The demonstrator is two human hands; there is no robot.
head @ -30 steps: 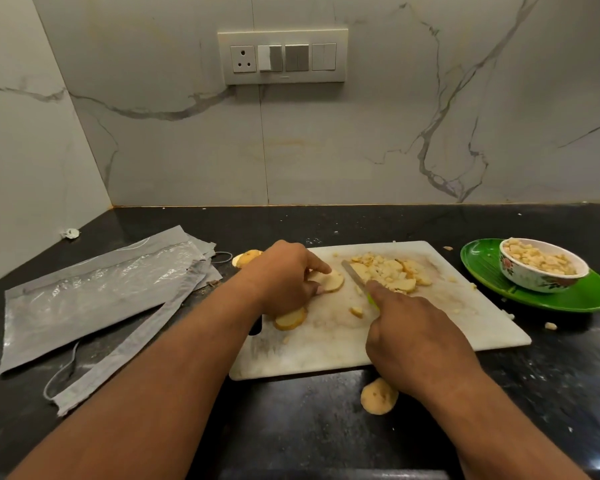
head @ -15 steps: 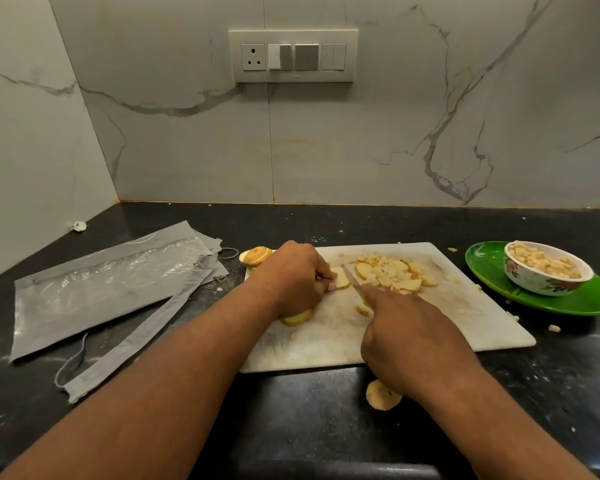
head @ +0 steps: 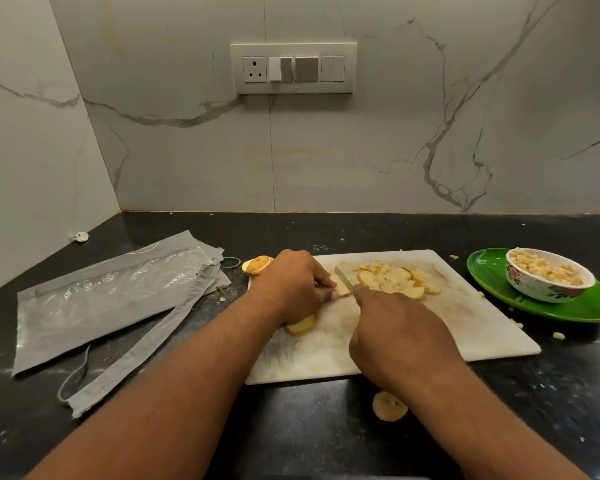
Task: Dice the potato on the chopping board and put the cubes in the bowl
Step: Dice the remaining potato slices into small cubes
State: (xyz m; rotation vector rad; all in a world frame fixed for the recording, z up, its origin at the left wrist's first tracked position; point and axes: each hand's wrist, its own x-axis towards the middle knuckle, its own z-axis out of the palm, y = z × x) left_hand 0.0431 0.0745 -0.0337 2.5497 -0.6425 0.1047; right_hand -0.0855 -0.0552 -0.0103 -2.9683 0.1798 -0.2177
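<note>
With the left hand (head: 293, 284) pinching the potato slice (head: 341, 286) and the right hand (head: 395, 327) gripping the knife (head: 343, 279), better keep the fingertips curled back, at 9 o'clock from the blade.

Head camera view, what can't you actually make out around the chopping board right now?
- Knife handle: head view, hidden inside the right hand; only the blade shows.
- Potato piece being cut: mostly covered by the left hand and its fingers.
- Slice at the left wrist: partly under the hand.
- Bowl depth: cubes hide the inside.
- Chopping board near-left corner: behind the forearms.
</note>
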